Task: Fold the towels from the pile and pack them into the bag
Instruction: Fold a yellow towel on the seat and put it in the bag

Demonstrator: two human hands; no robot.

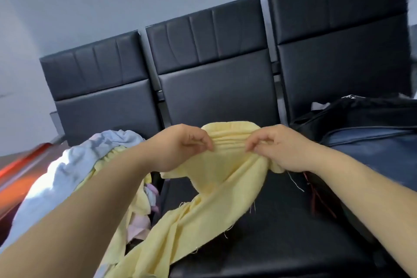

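A pale yellow towel (216, 178) is bunched up over the middle black seat, and its lower end trails down to the bottom left. My left hand (180, 146) pinches its gathered top edge on the left. My right hand (277, 146) pinches the same edge on the right, a short gap away. The pile of towels (74, 165), light blue, yellow and pink, lies on the left seat under my left forearm. A dark bag (365, 133) with an open top sits on the right seat.
Three joined black padded seats (214, 88) stand against a grey wall. A red-orange blurred object (20, 176) shows at the far left edge. Loose threads and a red cord (316, 196) hang by the bag.
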